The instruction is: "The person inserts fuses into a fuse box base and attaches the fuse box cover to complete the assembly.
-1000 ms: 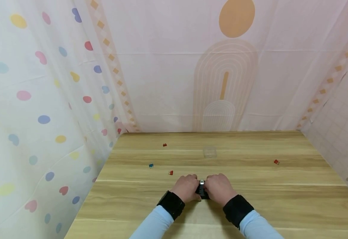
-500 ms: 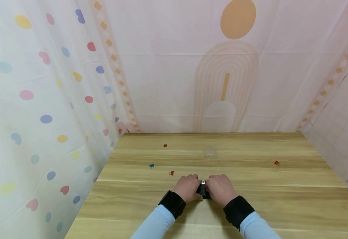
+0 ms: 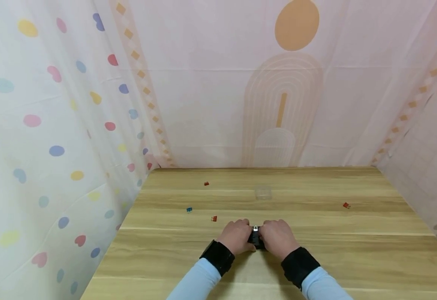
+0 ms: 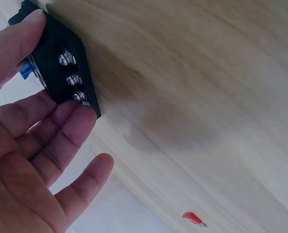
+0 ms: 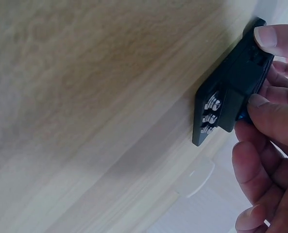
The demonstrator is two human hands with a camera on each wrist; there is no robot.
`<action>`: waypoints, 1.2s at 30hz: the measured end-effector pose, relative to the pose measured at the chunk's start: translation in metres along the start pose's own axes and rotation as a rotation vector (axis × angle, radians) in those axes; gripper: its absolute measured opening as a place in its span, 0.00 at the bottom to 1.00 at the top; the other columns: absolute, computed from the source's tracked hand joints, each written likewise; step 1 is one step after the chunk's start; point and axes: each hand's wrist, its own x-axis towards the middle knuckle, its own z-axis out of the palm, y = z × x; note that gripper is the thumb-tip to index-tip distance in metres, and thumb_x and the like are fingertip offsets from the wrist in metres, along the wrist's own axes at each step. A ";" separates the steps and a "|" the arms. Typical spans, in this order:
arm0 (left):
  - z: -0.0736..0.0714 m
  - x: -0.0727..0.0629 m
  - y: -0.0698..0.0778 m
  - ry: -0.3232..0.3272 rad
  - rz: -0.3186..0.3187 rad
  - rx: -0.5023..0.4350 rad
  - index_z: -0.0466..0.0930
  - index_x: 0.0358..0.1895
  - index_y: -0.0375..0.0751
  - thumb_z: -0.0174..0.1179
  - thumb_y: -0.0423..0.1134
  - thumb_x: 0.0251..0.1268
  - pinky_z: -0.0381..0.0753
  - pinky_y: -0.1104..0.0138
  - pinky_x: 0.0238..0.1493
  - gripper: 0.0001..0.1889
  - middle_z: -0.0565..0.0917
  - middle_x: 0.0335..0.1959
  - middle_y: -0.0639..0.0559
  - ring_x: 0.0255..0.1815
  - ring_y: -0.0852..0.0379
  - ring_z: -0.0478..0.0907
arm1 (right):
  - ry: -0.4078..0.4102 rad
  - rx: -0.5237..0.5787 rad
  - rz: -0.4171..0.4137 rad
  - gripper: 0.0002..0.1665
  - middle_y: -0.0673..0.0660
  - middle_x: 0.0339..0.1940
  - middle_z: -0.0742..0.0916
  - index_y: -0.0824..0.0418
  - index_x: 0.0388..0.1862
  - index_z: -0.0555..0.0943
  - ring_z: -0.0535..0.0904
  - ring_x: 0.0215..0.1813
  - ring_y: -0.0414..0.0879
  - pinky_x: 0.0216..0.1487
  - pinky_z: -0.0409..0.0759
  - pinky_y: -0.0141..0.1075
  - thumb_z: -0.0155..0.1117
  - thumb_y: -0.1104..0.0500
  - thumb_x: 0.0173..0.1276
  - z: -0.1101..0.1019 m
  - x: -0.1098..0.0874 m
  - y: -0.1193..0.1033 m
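Note:
Both hands meet over a black fuse block (image 3: 256, 240) with a row of metal screw terminals along one side. My left hand (image 3: 235, 236) grips the block, thumb on one side and fingertips at the terminal side, as the left wrist view shows. At the block's face, my right hand (image 3: 278, 238) pinches a small blue blade fuse (image 5: 243, 114) between thumb and forefinger. Most of this fuse is hidden by the fingers. In the left wrist view a bit of the blue shows beside the block (image 4: 61, 60); how deep the fuse sits cannot be seen.
On the wooden table (image 3: 158, 250) lie a red blade fuse (image 3: 214, 218), a blue one (image 3: 189, 210), another red one (image 3: 206, 183) farther back and a third red one (image 3: 347, 205) at right. A clear plastic box (image 3: 263, 192) stands behind the hands. Patterned curtains (image 3: 203, 104) border the table.
Hands and fuse block stay almost in place, with the same grip. The head view shifts slightly; the loose fuses keep their places on the table.

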 end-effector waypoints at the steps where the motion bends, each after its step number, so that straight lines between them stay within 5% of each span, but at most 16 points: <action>1: 0.000 0.000 0.000 0.001 0.001 0.001 0.85 0.37 0.45 0.77 0.58 0.45 0.76 0.65 0.32 0.23 0.76 0.30 0.56 0.29 0.60 0.73 | -0.001 0.000 -0.003 0.13 0.48 0.17 0.78 0.53 0.18 0.82 0.74 0.21 0.43 0.24 0.69 0.38 0.76 0.60 0.56 0.001 0.000 0.000; 26: -0.005 -0.007 -0.002 -0.002 -0.004 -0.001 0.85 0.43 0.46 0.75 0.60 0.47 0.76 0.64 0.34 0.26 0.77 0.31 0.55 0.32 0.59 0.73 | -0.039 0.165 0.032 0.09 0.48 0.21 0.80 0.55 0.22 0.84 0.75 0.24 0.42 0.28 0.75 0.38 0.77 0.62 0.55 -0.010 -0.005 0.005; 36: -0.008 -0.010 -0.010 0.015 -0.030 0.008 0.86 0.43 0.45 0.74 0.64 0.46 0.77 0.63 0.34 0.29 0.78 0.33 0.54 0.32 0.58 0.74 | -0.045 0.170 0.099 0.11 0.45 0.21 0.77 0.54 0.22 0.85 0.69 0.23 0.38 0.27 0.71 0.36 0.75 0.52 0.60 -0.011 -0.004 0.006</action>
